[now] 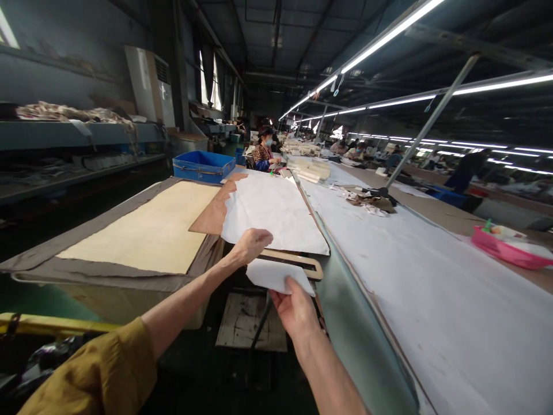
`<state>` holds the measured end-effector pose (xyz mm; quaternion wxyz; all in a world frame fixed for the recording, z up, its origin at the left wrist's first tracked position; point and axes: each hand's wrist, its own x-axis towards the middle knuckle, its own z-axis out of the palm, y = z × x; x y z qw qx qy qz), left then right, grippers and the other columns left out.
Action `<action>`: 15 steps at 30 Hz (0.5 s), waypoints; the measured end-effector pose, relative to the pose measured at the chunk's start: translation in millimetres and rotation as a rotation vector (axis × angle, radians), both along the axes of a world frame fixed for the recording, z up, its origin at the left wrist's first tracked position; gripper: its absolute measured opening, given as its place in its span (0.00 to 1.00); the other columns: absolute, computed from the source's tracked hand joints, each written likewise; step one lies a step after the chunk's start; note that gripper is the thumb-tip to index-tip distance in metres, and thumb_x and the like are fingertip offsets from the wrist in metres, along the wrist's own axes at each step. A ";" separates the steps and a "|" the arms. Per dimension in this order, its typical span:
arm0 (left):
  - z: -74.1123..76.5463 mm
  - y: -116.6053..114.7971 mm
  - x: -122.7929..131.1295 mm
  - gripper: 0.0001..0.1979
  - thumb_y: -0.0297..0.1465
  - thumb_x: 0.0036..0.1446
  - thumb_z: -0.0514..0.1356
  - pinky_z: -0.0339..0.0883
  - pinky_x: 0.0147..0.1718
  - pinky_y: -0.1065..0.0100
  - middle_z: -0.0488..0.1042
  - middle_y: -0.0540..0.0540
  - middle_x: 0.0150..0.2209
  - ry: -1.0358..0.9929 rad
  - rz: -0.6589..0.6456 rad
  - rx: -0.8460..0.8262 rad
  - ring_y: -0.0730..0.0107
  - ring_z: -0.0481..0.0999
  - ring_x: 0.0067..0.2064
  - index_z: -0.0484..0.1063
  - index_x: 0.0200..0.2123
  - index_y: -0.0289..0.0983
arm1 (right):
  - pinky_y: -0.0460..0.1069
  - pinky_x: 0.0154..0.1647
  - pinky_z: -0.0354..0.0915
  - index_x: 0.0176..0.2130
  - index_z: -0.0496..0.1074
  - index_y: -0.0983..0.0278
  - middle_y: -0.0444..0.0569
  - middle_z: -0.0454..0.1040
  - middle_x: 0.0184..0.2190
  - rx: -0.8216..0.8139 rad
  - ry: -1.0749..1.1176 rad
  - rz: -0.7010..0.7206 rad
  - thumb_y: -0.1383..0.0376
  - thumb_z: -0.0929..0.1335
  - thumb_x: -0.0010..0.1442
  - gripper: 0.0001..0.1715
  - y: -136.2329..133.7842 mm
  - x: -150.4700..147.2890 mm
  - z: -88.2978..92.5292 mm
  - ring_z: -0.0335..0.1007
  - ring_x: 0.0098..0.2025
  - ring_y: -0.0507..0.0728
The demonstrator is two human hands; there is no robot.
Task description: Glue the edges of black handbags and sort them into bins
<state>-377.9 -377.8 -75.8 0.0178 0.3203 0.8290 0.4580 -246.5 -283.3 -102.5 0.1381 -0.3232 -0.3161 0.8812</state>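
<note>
My right hand (296, 308) grips a small white piece of cloth or paper (270, 275) by its right end, thumb on top and fingers underneath. Just beyond it, my left hand (253, 245) is closed, thumb and fingers pressed together over the near edge of a large white sheet (276, 202). Whether anything is between those fingers cannot be made out. The white sheet lies on a brown sheet (211, 214) with a ragged edge. Between the white piece and the large sheet is a pale, round-cornered wooden frame (318, 270), partly covered.
At left, a cream sheet (147, 230) lies on grey cloth over a large bin. A blue crate (203, 167) stands behind it. The long white-topped table (410, 276) runs along the right, with a pink basin (510, 248). A masked person (263, 153) sits ahead.
</note>
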 end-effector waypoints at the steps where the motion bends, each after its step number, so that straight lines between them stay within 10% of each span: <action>1: -1.2 2.2 0.0 0.17 0.37 0.56 0.49 0.61 0.29 0.72 0.73 0.48 0.28 0.017 -0.027 -0.050 0.70 0.71 0.31 0.73 0.34 0.33 | 0.47 0.29 0.70 0.47 0.64 0.62 0.43 0.74 0.33 -0.015 0.001 -0.004 0.71 0.66 0.55 0.19 -3.3 4.3 -5.0 0.72 0.32 0.53; 9: -30.8 35.6 5.8 0.14 0.32 0.48 0.64 0.61 0.45 0.67 0.73 0.47 0.44 0.310 -0.352 -0.454 0.61 0.69 0.46 0.72 0.40 0.38 | 0.46 0.29 0.68 0.49 0.63 0.65 0.48 0.74 0.36 -0.018 -0.117 0.116 0.58 0.68 0.58 0.22 6.6 26.3 -42.9 0.71 0.33 0.52; 13: -47.9 47.7 18.0 0.16 0.29 0.49 0.64 0.58 0.50 0.60 0.68 0.40 0.48 0.471 -0.319 -0.549 0.54 0.65 0.51 0.68 0.43 0.33 | 0.50 0.31 0.69 0.45 0.63 0.69 0.58 0.73 0.38 0.019 -0.322 0.347 0.53 0.72 0.51 0.30 -5.3 98.3 -70.2 0.73 0.36 0.58; 15: -55.5 51.4 23.5 0.14 0.30 0.51 0.62 0.57 0.50 0.59 0.67 0.39 0.48 0.515 -0.266 -0.580 0.55 0.64 0.51 0.67 0.42 0.33 | 0.51 0.30 0.69 0.44 0.65 0.65 0.53 0.73 0.37 0.337 -0.276 0.643 0.48 0.67 0.56 0.26 -14.5 142.1 -81.3 0.72 0.37 0.58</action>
